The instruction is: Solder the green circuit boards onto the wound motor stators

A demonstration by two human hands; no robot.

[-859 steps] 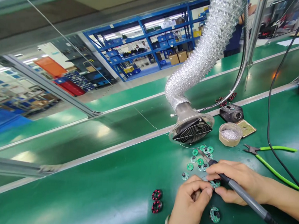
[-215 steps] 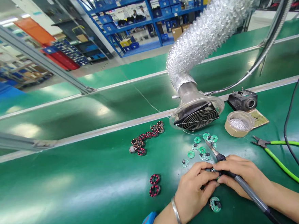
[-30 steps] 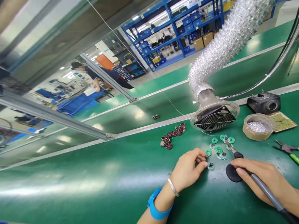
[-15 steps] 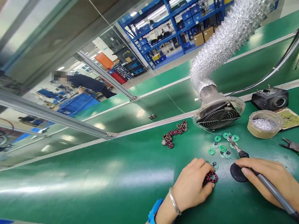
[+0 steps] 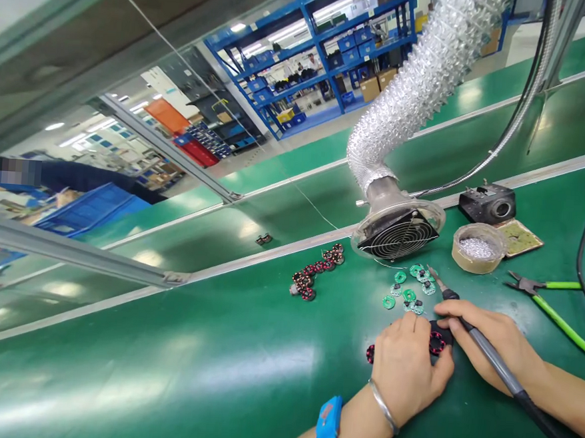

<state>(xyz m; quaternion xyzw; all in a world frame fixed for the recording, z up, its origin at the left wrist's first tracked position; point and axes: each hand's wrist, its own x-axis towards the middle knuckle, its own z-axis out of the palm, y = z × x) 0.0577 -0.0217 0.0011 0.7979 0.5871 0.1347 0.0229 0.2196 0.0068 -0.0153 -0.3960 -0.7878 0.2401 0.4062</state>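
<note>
My left hand (image 5: pixel 407 367) is closed with fingertips and thumb round a small ring-shaped coil core (image 5: pixel 437 343), black with pink-red windings. This core lies at a black round pad (image 5: pixel 446 328), which is mostly covered. A second such core (image 5: pixel 370 353) shows at the left edge of that hand, on the green table. My right hand (image 5: pixel 499 340) grips a soldering iron (image 5: pixel 490 358) like a pen, its tip pointing up-left beside small green ring-shaped circuit boards (image 5: pixel 409 295). Whether the tip touches a board I cannot tell.
A fume extractor (image 5: pixel 399 234) with a silver duct hangs behind the boards. To its right are a round tub of metal shavings (image 5: pixel 478 249), a black iron holder (image 5: pixel 488 203) and green-handled cutters (image 5: pixel 528 285). More coil cores (image 5: pixel 313 270) lie in a row further left.
My left hand has moved right with the core to the black pad, uncovering another core at its left. The soldering iron's tip has shifted to the right of the boards. The view has turned rightward.
</note>
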